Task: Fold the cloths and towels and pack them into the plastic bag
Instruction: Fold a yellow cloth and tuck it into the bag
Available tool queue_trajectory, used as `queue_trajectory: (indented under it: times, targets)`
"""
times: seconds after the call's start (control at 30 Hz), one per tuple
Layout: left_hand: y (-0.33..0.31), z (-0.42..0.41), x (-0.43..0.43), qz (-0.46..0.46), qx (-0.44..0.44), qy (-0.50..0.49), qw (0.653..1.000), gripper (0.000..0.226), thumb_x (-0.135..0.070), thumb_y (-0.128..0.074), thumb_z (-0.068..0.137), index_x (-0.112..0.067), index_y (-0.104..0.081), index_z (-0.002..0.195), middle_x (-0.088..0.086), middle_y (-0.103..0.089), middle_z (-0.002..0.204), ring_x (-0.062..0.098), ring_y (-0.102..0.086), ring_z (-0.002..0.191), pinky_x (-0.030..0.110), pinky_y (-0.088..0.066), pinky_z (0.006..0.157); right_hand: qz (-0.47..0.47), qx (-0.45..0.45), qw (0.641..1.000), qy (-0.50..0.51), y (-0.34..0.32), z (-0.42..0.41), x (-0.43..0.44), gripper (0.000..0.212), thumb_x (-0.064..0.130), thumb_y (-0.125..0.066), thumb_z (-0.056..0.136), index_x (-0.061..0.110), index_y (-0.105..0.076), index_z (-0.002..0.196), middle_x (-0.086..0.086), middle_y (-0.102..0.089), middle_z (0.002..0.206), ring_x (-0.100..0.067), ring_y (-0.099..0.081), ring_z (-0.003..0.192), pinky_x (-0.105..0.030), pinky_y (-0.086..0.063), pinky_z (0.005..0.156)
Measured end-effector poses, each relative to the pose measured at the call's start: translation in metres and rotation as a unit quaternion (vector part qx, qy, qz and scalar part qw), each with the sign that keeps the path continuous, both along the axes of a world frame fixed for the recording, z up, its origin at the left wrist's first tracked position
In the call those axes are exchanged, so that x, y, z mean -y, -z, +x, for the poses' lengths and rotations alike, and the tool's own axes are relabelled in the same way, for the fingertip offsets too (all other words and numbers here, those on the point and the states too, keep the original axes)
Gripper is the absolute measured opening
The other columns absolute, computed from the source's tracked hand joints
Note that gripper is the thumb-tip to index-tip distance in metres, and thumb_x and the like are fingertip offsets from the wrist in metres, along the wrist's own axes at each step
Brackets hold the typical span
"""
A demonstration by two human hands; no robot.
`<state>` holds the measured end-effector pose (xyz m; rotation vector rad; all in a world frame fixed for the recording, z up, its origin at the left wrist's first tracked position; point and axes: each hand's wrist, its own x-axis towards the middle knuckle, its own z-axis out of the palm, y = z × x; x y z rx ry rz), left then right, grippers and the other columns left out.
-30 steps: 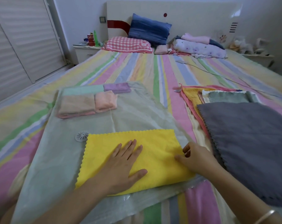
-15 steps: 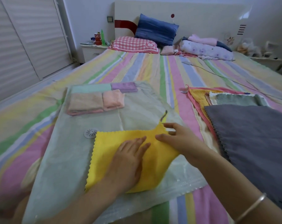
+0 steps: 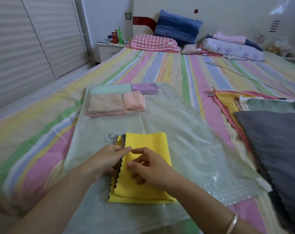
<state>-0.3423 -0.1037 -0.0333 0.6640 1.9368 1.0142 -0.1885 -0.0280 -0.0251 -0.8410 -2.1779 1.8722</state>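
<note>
Yellow cloth (image 3: 148, 144) — edge between fingers (image 3: 124, 149)

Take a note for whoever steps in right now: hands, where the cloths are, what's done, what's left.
Left hand: grip pinches the scalloped left edge of the yellow cloth.
Right hand: curled on top of it, grip unclear.
Yellow cloth lies folded on the plastic bag.
Done: folded towels at the bag's far end.
Left: finish yellow cloth, fold the grey-topped pile on the right, pack everything.
</note>
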Motion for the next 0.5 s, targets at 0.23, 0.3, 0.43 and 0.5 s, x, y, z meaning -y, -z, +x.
queue_trajectory:
  times: [0.23, 0.3, 0.43, 0.5]
  targets:
    - [0.004, 0.002, 0.013, 0.033, -0.059, 0.031, 0.997, 0.033, -0.021, -0.063, 0.092, -0.034, -0.056, 0.122, 0.003, -0.072, 0.105, 0.023, -0.067, 0.101, 0.049, -0.047, 0.099, 0.376, -0.038, 0.919, 0.111, 0.013, 0.029, -0.035, 0.025, 0.019, -0.058, 0.089, 0.032, -0.061, 0.110, 0.019, -0.060, 0.108, -0.002, -0.054, 0.100, -0.029, -0.051, 0.080]
    - [0.010, 0.003, 0.016, 0.048, -0.065, 0.023, 0.997, 0.036, -0.020, -0.063, 0.092, -0.033, -0.055, 0.124, 0.000, -0.071, 0.106, 0.020, -0.066, 0.102, 0.048, -0.047, 0.099, 0.463, -0.011, 0.883, 0.073, 0.022, 0.030, -0.036, 0.034, 0.033, -0.051, 0.089, 0.030, -0.058, 0.122, 0.012, -0.054, 0.128, -0.011, -0.048, 0.120, -0.034, -0.048, 0.093]
    - [0.013, 0.013, 0.016, 0.034, -0.349, -0.058, 0.935, 0.060, -0.024, -0.065, 0.088, -0.024, -0.036, 0.141, 0.000, -0.050, 0.131, 0.025, -0.059, 0.109, 0.042, -0.048, 0.091, 0.576, 0.050, 0.816, -0.019, 0.050, 0.021, -0.023, 0.055, 0.042, -0.037, 0.087, 0.024, -0.051, 0.138, -0.009, -0.045, 0.147, -0.031, -0.036, 0.139, -0.041, -0.021, 0.110]
    - [0.011, 0.025, 0.012, 0.076, -0.506, -0.063, 0.857, 0.060, -0.019, -0.063, 0.086, -0.018, -0.039, 0.141, 0.003, -0.037, 0.146, 0.026, -0.049, 0.125, 0.042, -0.046, 0.094, 0.606, 0.072, 0.792, -0.039, 0.062, 0.016, -0.015, 0.057, 0.040, -0.038, 0.085, 0.023, -0.051, 0.139, -0.011, -0.047, 0.145, -0.033, -0.041, 0.136, -0.045, -0.019, 0.106]
